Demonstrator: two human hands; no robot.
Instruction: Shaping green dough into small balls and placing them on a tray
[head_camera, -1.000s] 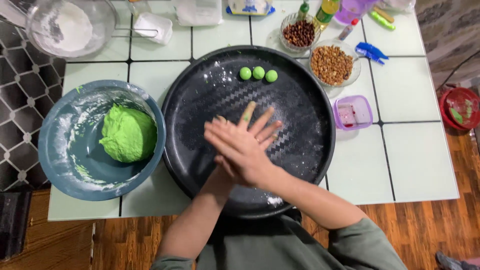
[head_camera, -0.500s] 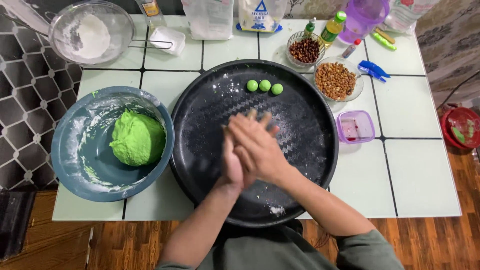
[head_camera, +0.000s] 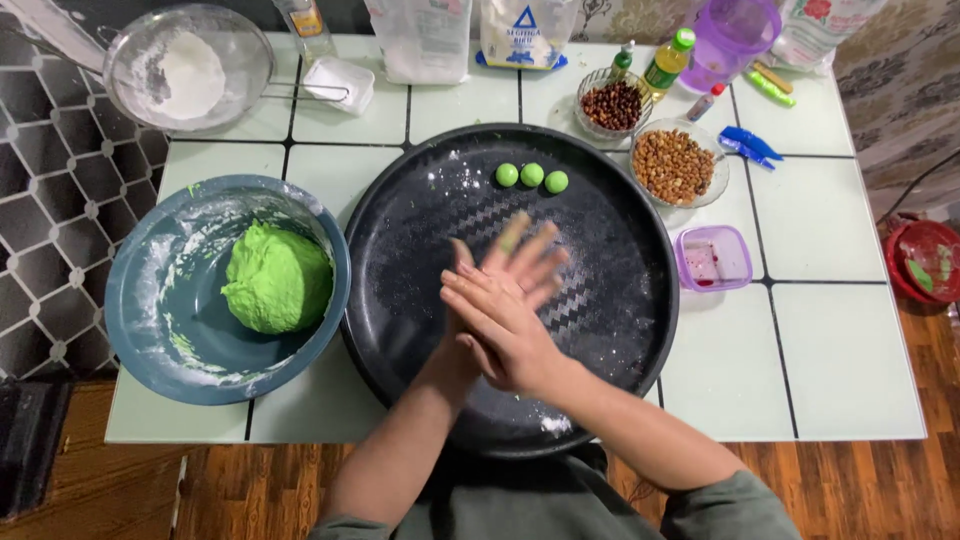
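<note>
- Right hand lies flat, palm down, pressed over the left hand, fingers straight; anything between the palms is hidden
- Both hover above the round black tray
- Three small green balls sit at the tray's 12 o'clock
- Green dough lump rests in the blue bowl at 9 o'clock

Right hand: palm still pressed over the left hand, now slid back toward the wrist, where half a second ago it lay further forward. Left fingers: more exposed beyond the right palm, splayed toward the three balls.
</note>
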